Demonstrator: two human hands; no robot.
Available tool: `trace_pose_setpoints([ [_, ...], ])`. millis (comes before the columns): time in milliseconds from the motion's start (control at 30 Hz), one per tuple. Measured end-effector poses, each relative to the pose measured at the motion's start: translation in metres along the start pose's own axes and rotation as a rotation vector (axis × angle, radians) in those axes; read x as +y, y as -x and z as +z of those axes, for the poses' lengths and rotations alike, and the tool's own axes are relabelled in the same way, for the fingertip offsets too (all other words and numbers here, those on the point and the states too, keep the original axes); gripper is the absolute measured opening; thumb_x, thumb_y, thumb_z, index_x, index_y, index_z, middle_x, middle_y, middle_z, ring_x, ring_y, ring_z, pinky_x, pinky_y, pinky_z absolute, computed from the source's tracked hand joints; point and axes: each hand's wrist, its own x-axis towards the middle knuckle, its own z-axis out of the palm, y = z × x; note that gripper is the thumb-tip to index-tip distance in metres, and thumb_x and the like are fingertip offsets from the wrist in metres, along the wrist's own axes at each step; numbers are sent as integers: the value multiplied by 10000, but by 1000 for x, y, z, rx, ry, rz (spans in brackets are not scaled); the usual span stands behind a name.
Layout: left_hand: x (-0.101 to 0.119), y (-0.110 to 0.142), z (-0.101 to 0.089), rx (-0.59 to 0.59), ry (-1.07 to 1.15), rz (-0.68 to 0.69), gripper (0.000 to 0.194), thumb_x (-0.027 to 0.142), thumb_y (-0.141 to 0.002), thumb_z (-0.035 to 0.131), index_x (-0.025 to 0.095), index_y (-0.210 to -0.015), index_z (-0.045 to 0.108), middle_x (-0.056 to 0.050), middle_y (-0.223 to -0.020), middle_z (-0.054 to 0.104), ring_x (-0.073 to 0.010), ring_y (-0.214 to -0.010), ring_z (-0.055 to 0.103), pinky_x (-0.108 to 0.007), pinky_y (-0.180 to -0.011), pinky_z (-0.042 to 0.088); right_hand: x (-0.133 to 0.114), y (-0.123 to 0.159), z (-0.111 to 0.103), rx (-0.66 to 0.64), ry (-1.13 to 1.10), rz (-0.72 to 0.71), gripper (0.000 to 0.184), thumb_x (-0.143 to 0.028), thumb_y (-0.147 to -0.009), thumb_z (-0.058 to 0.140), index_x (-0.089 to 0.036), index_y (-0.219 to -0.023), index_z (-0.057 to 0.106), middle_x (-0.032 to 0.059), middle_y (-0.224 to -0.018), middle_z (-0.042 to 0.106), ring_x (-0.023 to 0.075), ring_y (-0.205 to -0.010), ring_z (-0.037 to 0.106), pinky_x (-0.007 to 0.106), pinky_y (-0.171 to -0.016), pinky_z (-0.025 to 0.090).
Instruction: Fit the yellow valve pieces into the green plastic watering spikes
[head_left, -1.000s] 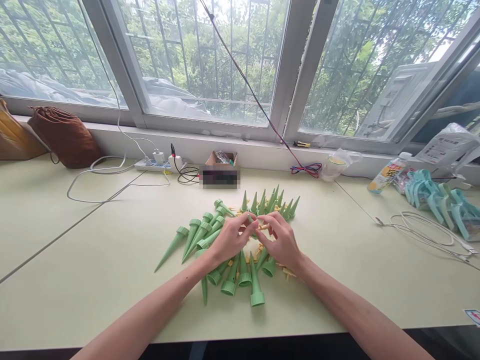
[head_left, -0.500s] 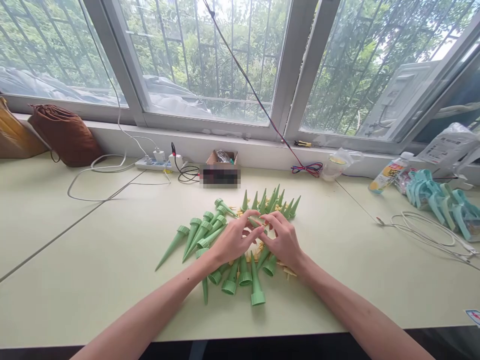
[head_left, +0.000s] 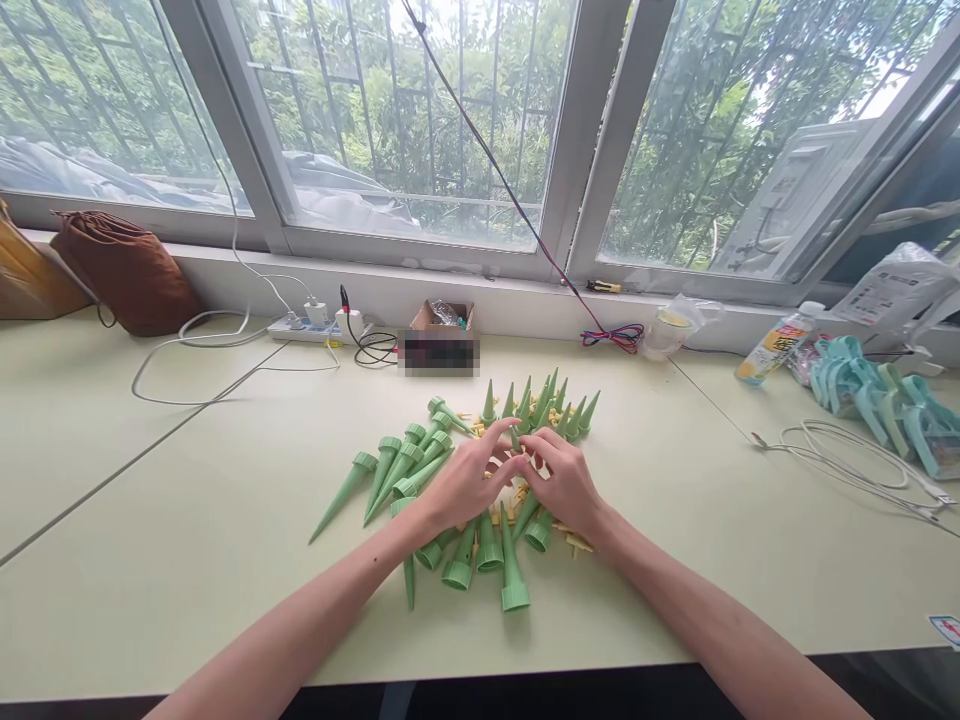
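Note:
Both my hands meet at the middle of the table around one green plastic watering spike [head_left: 515, 439], which is mostly covered by fingers. My left hand [head_left: 471, 477] is closed, pinching it from the left. From the right, my right hand [head_left: 561, 472] also has its fingertips on it. Small yellow plastic pieces [head_left: 520, 493] lie below and between the hands. Several green spikes with ribbed caps [head_left: 405, 462] lie to the left, and others [head_left: 514, 575] lie in front with their wide ends toward me. Behind the hands, a group of spikes [head_left: 541, 402] stands tip up.
At the back are a power strip [head_left: 300, 328], a small cardboard box [head_left: 442, 318] and a coiled red-blue wire [head_left: 613, 338]. On the right are a bottle [head_left: 780, 345], teal clips [head_left: 877, 400] and a white cable [head_left: 847, 460]. A brown pouch [head_left: 127, 270] stands at the back left.
The spike between my hands has turned, its tip now pointing more upward. My right fingers have drawn closer together around it. The spikes on the table stay put.

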Motion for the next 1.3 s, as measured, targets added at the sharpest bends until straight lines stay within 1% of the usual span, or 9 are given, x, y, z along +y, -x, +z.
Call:
trace_pose_setpoints([
  [133,3,-3,-6,33,20,-28,462,455,-947,515,235,-1350,466,-95,-1084,717,-190,-715,708,-275,-591,560,0,-1,0,32,-24,41,90,-250,-940,559,-191,-901,614,7,-736,562,126,-592,498,254,-541,431],
  [233,2,-8,-16,205,-29,-4,429,451,-938,534,207,-1288,497,-71,-947,727,-182,-690,686,-266,-573,545,2,-3,-1,47,-43,73,65,-229,-925,564,-192,-886,602,-1,-723,554,121,-571,477,257,-536,434],
  [400,-7,-17,-40,502,-267,11,253,379,-918,558,191,-1083,597,-52,-855,712,-175,-710,663,-272,-624,531,5,-4,-3,58,-87,121,82,-243,-917,554,-197,-862,593,0,-714,553,121,-544,459,260,-519,431],
  [500,-17,-20,-54,576,-415,-24,217,335,-910,540,171,-1030,618,-72,-859,700,-192,-722,652,-306,-661,527,5,-5,-4,56,-101,142,79,-237,-909,556,-196,-850,588,-1,-715,558,121,-550,461,260,-527,434],
  [633,-35,-21,-65,544,-610,-101,351,306,-886,539,121,-1178,598,-162,-1036,690,-301,-953,637,-428,-836,511,7,-5,-3,35,-117,176,64,-221,-893,565,-189,-841,584,-5,-722,563,118,-561,461,256,-537,429],
  [733,-48,-21,-66,438,-685,-130,390,343,-903,517,125,-1208,621,-186,-1167,667,-363,-1143,557,-496,-974,439,9,-5,-3,7,-128,196,56,-213,-887,563,-184,-848,591,-4,-728,566,121,-574,466,254,-541,425],
  [900,-59,-21,-63,310,-693,-148,459,415,-965,415,145,-1261,638,-170,-1215,649,-350,-1206,524,-479,-1029,401,12,-4,-2,-13,-138,222,63,-215,-883,560,-177,-846,595,-4,-721,558,127,-592,468,256,-553,417],
  [1200,-50,-19,-61,260,-720,-357,503,464,-983,346,214,-1310,635,-172,-1367,515,-380,-1341,379,-501,-1049,376,13,-4,-5,-63,-93,275,92,-240,-883,547,-174,-868,610,21,-753,593,154,-631,511,278,-583,432],
  [1300,-52,-19,-61,256,-744,-371,507,460,-988,334,213,-1328,619,-169,-1362,536,-380,-1338,371,-509,-1050,359,14,-3,-5,-63,-68,272,86,-237,-878,545,-178,-871,609,28,-767,600,164,-654,525,283,-598,439],
])
